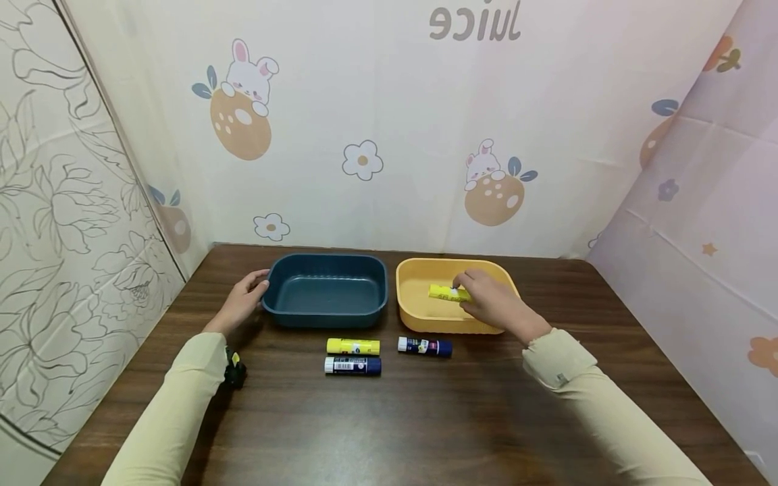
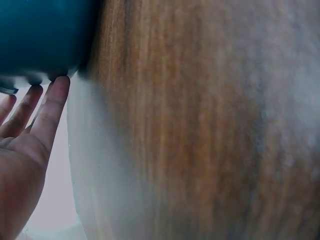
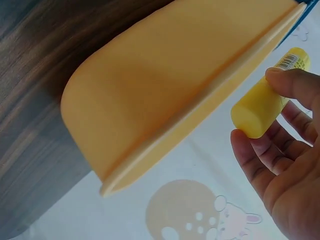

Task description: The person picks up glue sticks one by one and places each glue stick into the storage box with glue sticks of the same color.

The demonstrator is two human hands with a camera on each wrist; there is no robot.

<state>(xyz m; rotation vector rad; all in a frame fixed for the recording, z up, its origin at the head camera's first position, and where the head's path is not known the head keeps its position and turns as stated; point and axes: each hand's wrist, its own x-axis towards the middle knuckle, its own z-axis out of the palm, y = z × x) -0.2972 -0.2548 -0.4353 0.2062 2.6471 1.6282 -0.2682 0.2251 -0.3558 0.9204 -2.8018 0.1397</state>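
My right hand (image 1: 489,297) holds a yellow glue stick (image 1: 448,293) over the yellow basin (image 1: 452,325). In the right wrist view, the thumb and fingers pinch the glue stick (image 3: 267,97) beside the basin's rim. My left hand (image 1: 242,304) is at the left end of the dark blue basin (image 1: 328,319). Nearly straight fingers (image 2: 50,107) touch that basin's outer wall in the left wrist view. In front of the basins lie another yellow glue stick (image 1: 353,347) and two navy glue sticks with white ends, one on the left (image 1: 361,366) and one on the right (image 1: 428,347).
The two basins stand side by side near the back edge of the dark wooden table (image 1: 401,425). Behind it hangs a white curtain (image 1: 365,101) printed with rabbits and flowers. A small black object (image 1: 234,371) sits at the left wrist.
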